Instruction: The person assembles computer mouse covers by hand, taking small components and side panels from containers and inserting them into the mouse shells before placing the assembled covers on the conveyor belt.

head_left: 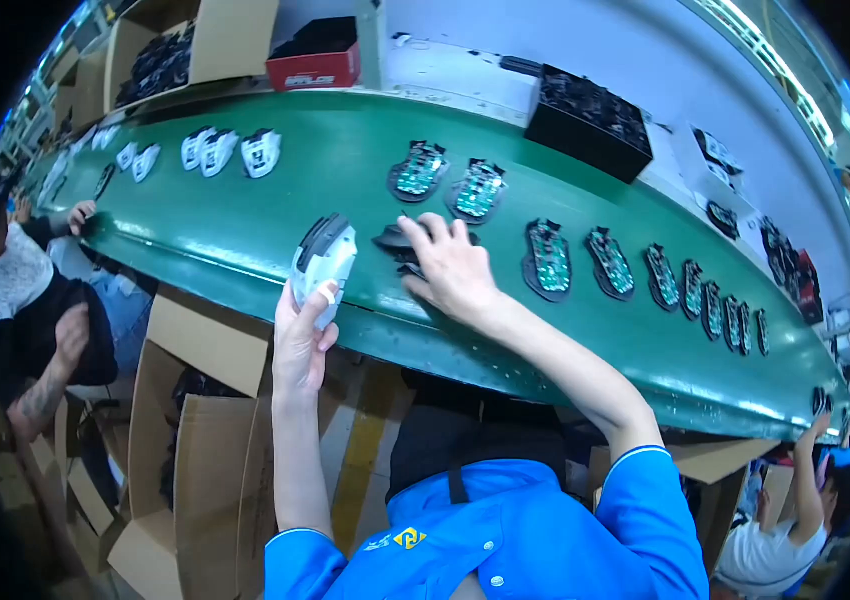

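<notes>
My left hand (307, 335) grips a white computer mouse shell with a black top piece (323, 262), tilted up just above the near edge of the green work surface. To its right, my right hand (453, 265) reaches over several black plastic parts (400, 242). Its fingers and thumb are spread around them, and the hand partly hides them. Whether the fingertips touch these parts is hard to tell. Just beyond this hand lie two black mouse bases with green circuit boards, a left one (418, 172) and a right one (478, 190).
More circuit-board bases (548, 260) run in a row to the right along the green surface (345, 140). White shells (260, 154) lie at the far left. Behind stand a black box (590, 120) and a red box (313, 68). Cardboard boxes (215, 470) sit below; co-workers (35, 290) flank me.
</notes>
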Demonstrator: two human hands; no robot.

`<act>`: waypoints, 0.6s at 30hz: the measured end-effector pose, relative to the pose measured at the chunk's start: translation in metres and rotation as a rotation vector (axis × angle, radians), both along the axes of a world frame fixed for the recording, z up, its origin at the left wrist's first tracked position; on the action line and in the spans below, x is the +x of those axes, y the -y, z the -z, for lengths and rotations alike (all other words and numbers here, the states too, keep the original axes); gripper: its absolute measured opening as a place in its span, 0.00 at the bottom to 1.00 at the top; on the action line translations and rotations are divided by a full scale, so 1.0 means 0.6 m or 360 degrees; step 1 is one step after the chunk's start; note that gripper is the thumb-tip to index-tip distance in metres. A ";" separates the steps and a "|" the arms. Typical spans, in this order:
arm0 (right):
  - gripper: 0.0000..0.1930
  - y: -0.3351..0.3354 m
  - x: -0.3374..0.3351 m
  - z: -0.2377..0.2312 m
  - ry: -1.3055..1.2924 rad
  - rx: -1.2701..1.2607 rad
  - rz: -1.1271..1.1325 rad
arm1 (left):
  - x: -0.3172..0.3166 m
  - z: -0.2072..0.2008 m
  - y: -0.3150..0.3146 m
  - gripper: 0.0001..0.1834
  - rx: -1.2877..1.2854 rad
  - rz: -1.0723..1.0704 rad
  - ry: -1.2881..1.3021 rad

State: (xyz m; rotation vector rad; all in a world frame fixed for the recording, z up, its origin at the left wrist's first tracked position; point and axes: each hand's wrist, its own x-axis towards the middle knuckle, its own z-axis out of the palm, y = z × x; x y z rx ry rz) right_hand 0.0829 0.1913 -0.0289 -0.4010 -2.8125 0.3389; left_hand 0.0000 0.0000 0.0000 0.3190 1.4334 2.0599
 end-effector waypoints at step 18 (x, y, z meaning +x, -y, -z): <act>0.21 -0.052 -0.112 -0.049 0.0270 0.0098 -0.0407 | -0.033 -0.040 0.023 0.55 -0.0057 0.0255 -0.0046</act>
